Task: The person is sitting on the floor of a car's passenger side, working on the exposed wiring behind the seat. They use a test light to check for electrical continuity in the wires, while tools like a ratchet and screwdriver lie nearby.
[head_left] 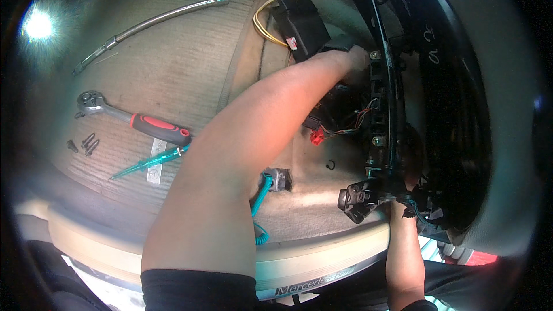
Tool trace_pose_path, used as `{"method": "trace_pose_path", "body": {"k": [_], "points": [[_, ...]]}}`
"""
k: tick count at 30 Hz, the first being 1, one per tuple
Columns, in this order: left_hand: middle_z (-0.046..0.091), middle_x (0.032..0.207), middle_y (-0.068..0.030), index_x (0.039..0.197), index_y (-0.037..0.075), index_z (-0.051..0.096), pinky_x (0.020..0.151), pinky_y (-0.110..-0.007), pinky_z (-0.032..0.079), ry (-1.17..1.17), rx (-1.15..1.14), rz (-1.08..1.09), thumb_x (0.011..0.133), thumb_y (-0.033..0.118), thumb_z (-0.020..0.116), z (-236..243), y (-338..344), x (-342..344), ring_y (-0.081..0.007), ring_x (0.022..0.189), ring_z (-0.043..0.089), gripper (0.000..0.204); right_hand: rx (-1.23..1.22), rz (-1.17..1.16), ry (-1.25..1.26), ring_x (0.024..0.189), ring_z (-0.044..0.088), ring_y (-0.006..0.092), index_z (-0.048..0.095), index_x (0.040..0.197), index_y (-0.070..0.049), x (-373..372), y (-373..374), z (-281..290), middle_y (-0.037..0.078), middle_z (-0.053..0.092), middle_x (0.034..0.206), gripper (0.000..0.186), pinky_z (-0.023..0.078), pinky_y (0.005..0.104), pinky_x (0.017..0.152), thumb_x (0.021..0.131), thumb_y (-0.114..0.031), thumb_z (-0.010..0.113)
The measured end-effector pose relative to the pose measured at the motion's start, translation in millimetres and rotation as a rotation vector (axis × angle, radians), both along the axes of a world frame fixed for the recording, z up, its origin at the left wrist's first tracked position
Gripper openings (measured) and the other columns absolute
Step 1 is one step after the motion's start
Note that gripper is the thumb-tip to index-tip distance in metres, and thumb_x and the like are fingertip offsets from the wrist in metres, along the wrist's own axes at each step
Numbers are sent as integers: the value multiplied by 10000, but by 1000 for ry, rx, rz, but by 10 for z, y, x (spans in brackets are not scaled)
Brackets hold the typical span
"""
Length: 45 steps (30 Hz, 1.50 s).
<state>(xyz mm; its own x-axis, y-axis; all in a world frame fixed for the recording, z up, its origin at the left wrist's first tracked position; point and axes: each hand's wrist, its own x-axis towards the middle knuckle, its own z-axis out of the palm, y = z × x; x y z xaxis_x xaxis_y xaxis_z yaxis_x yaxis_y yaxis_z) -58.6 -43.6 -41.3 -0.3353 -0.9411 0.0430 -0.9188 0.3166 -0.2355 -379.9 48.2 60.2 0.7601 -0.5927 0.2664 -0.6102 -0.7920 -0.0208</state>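
Observation:
My left arm reaches across the carpet to the far end of a black metal seat frame [391, 98]. My left hand [356, 57] is beside that frame and a black box [300, 26] with yellow wires [266, 29]; its fingers are hidden. From the lower edge, my right forearm [405, 247] passes behind the frame's near end, by a black plastic fitting [358, 200]. Shadow and the frame hide my right hand, so I cannot make out its fingers. Thin wires with a red connector [317, 136] lie between my left forearm and the frame.
On the ribbed mat [173, 52] lie a metal extension bar [152, 25], a ratchet [135, 118] with a red and black handle, several dark bolts [89, 144] and a teal screwdriver-like tester [144, 164]. A teal coiled cord [262, 196] runs over the pale door sill [322, 246].

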Motion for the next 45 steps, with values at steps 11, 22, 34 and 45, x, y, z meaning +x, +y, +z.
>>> {"method": "trace_pose_path", "body": {"k": [11, 22, 34, 45], "points": [[669, 1296, -93, 1212, 125, 704, 934, -418, 511, 832, -138, 243, 966, 257, 542, 90, 437, 116, -275, 1185, 619, 323, -9, -25, -20, 1274, 548, 388, 509, 1415, 18, 22, 44, 9, 277, 548, 1373, 573, 421, 451, 1104, 944, -275, 651], [652, 1302, -188, 1245, 58, 689, 1027, -457, 475, 927, -73, 276, 966, 315, 517, 11, 476, 4, -371, 1220, 605, 416, 8, -30, -26, 1263, 554, 390, 501, 1415, 27, 16, 33, 26, 281, 553, 1359, 574, 422, 457, 1101, 943, -261, 655], [693, 1104, -260, 986, 34, 752, 919, -472, 536, 1248, -390, 372, 912, 270, 627, 91, 574, -152, -419, 1066, 668, 277, 12, -36, -44, 1250, 560, 391, 492, 1414, 37, 21, 45, -62, 285, 559, 1345, 576, 423, 462, 1097, 941, -246, 660], [736, 1107, -85, 1041, 114, 761, 917, -403, 516, 160, 21, -132, 954, 186, 586, 261, 363, 372, -262, 1078, 675, 208, 2, -30, -38, 1239, 565, 393, 484, 1414, 45, 70, 30, -59, 289, 565, 1331, 578, 425, 467, 1093, 940, -232, 664]]}}
